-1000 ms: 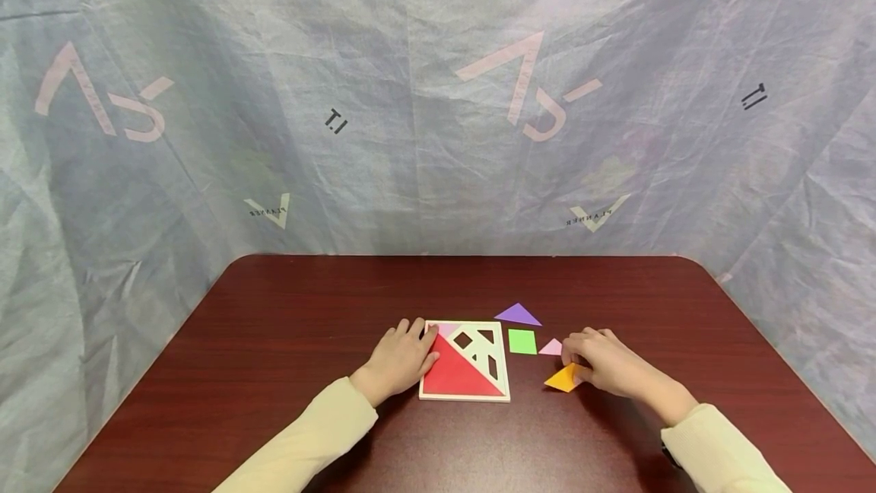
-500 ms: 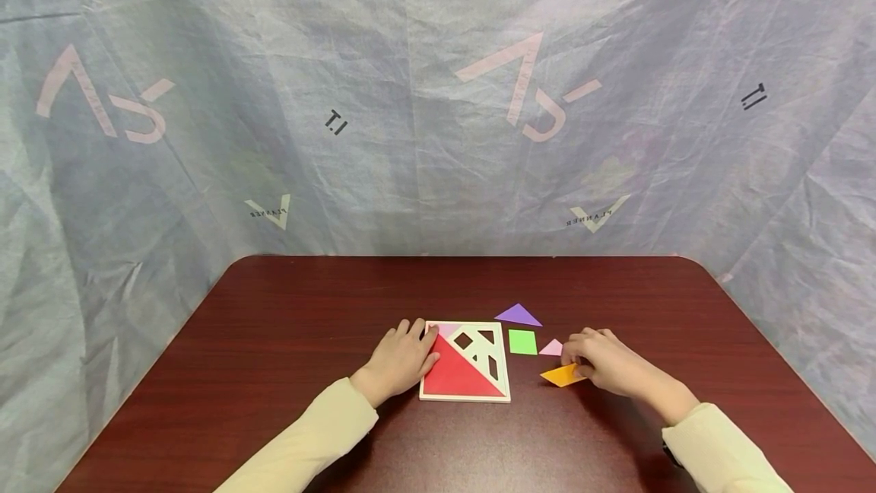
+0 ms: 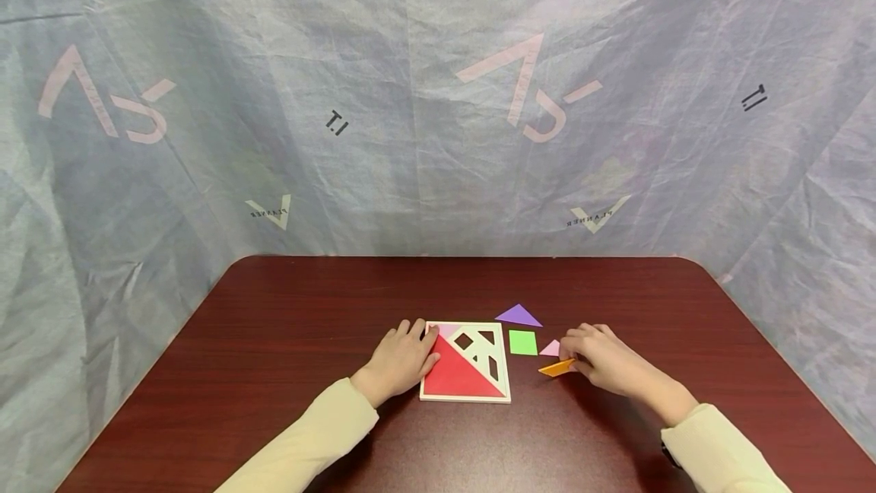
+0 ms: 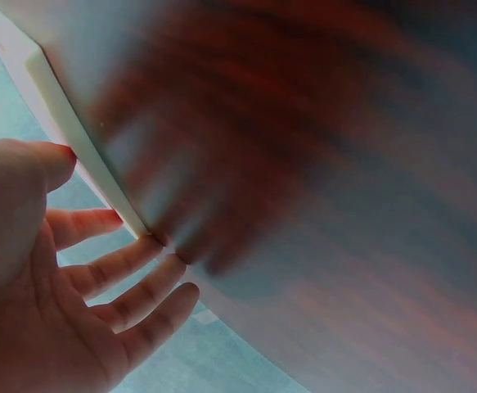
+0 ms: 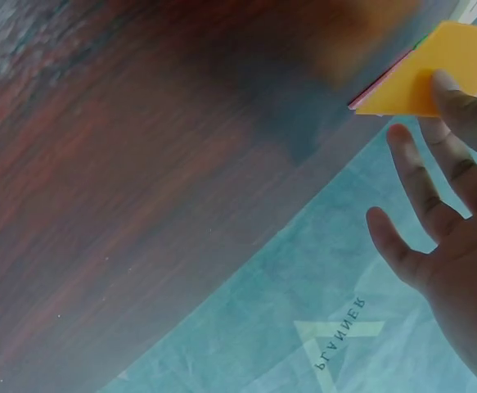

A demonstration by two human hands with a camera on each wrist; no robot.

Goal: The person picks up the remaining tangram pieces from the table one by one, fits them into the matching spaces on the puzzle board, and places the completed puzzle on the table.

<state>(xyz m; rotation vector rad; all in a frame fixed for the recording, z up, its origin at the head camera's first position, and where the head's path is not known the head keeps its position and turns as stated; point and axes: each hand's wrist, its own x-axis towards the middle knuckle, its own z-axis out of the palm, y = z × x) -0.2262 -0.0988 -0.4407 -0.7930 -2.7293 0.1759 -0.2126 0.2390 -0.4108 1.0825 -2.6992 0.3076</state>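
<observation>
- Right hand (image 3: 605, 362): pinches the orange piece (image 3: 557, 367) by its right end. The piece is tilted up on edge, just clear of or barely touching the table (image 3: 287, 341); which of the two cannot be told. In the right wrist view the fingers (image 5: 459, 106) lie on the orange face (image 5: 422, 74).
- Orange piece location: at 3 o'clock from the white puzzle frame (image 3: 466, 362), near it but apart.
- Left hand (image 3: 400, 358): fingers straight and spread, resting against the frame's left edge at 9 o'clock. The left wrist view shows the fingertips (image 4: 152, 246) touching the white rim (image 4: 74, 131).
- Frame contents: a large red triangle (image 3: 455, 375) fills the lower-left half. A pale pink piece (image 3: 446, 329) sits at the top-left corner. The upper-right half shows open cut-outs.
- Loose pieces on the table: green square (image 3: 522, 342) just beside the frame at 3 o'clock; purple triangle (image 3: 519, 316) at 12 o'clock from that square; small pink triangle (image 3: 550, 348) between the square and the right hand.
- Cream sleeves (image 3: 308, 440) cover both forearms.
</observation>
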